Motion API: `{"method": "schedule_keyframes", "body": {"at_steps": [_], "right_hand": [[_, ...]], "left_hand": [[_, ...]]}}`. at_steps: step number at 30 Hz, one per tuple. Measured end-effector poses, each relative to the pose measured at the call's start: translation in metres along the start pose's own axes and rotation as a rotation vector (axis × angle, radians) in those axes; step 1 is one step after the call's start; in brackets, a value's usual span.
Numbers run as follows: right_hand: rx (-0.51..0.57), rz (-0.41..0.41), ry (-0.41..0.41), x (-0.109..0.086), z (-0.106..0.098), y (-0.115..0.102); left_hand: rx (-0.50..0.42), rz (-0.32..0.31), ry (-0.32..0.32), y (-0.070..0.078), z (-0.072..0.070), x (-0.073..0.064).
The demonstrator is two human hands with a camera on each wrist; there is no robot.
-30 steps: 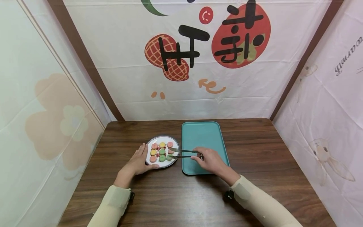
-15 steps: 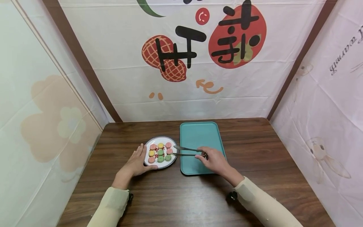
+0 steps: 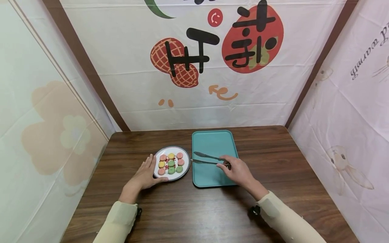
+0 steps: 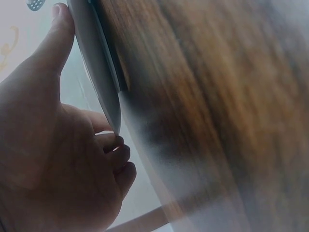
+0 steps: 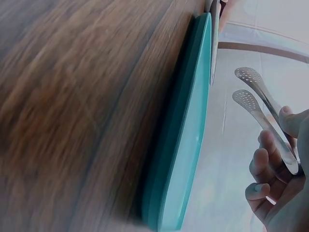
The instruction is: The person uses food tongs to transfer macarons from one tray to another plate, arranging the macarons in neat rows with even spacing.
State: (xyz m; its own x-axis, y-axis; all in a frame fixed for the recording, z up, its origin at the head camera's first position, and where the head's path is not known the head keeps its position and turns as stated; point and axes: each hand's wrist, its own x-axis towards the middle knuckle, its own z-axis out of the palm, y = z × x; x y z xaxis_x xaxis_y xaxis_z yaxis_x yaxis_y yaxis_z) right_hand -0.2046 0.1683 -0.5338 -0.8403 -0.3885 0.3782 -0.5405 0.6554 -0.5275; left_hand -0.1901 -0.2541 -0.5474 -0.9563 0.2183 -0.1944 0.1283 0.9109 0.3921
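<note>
Several pink, yellow and green macarons [image 3: 171, 163] lie on a round white plate [image 3: 185, 172] with a dark rim line and red print. My left hand [image 3: 144, 173] touches the plate's left and near rim, its fingers along the left side and its thumb at the front. Over the teal tray [image 3: 209, 177], my right hand [image 3: 238, 170] grips metal tongs [image 3: 209, 156]. The tongs' perforated tips are spread apart with nothing between them, pointing left towards the plate. In the right wrist view the tongs [image 5: 259, 91] show thumb and fingers around their arms, above the tray.
The tray stands just right of the plate on a dark wood-grain table [image 3: 194, 212]. A printed white cloth wall [image 3: 136, 91] rises behind the table, with similar walls at both sides.
The tongs have drawn back to the right with my right hand, from the plate's right-hand macarons to over the tray, tips empty. My left hand stays at the plate; the head view shifts slightly.
</note>
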Motion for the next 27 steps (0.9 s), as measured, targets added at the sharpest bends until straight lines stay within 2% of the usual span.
{"method": "schedule_keyframes", "body": {"at_steps": [27], "right_hand": [[-0.024,0.143,0.100,-0.014,-0.037,0.036]], "left_hand": [[-0.014,0.018,0.024,-0.004,0.003,0.001]]}}
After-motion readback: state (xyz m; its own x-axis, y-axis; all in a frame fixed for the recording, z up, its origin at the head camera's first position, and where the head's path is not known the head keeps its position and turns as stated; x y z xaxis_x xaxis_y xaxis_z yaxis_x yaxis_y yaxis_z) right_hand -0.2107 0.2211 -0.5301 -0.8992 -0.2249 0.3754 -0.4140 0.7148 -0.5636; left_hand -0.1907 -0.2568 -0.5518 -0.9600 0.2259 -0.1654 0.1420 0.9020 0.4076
